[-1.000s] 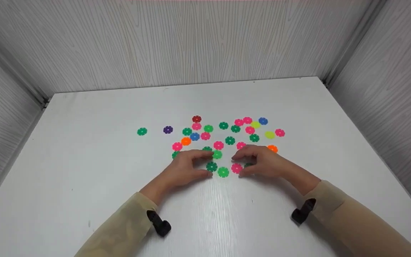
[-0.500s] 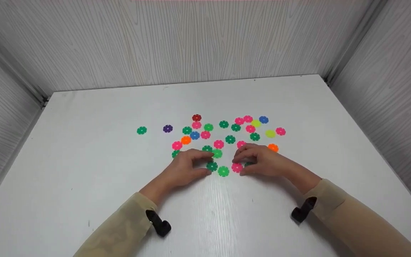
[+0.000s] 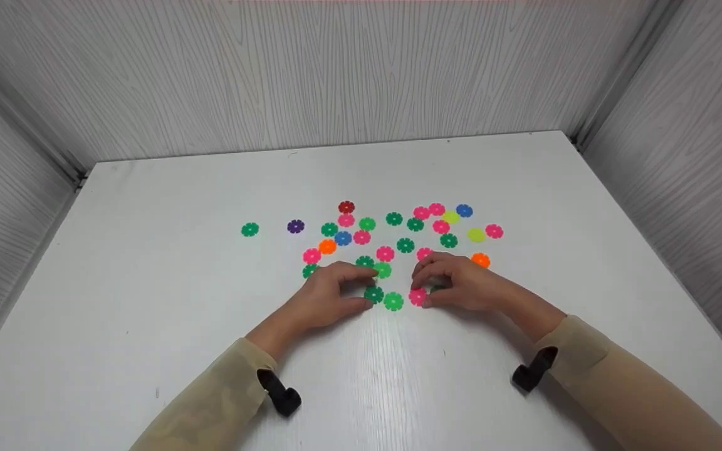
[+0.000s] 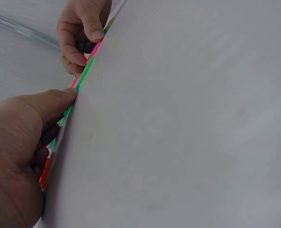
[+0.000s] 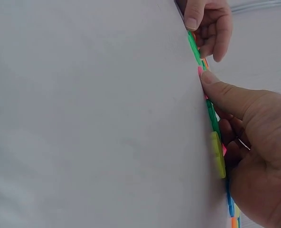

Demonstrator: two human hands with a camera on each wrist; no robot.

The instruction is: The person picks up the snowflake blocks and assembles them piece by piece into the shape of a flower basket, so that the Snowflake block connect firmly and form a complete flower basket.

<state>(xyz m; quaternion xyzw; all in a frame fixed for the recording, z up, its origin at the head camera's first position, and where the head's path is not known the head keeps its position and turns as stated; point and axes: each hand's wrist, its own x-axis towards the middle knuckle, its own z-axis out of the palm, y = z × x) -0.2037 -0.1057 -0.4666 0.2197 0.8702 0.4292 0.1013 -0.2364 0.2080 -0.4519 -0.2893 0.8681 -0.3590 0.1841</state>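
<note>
Flat plastic snowflake discs with notched rims lie on a white table. My left hand rests at the cluster's near left side, its thumb and fingers parted. Its thumb tip touches the lower edge of a dark green disc; its index fingertip is beside a light green disc. My right hand pinches a pink disc between thumb and fingertips, the disc still flat on the table. Between the hands lies another light green disc. A dark green disc is mostly hidden under the right hand.
Several more discs spread behind the hands, among them a dark red disc, a purple disc, a blue disc and an orange disc. Pale wood-grain panels enclose the table's back and sides.
My right fingertips have drawn in toward the thumb at the pink disc. The left hand has barely moved, and the other discs keep their places.
</note>
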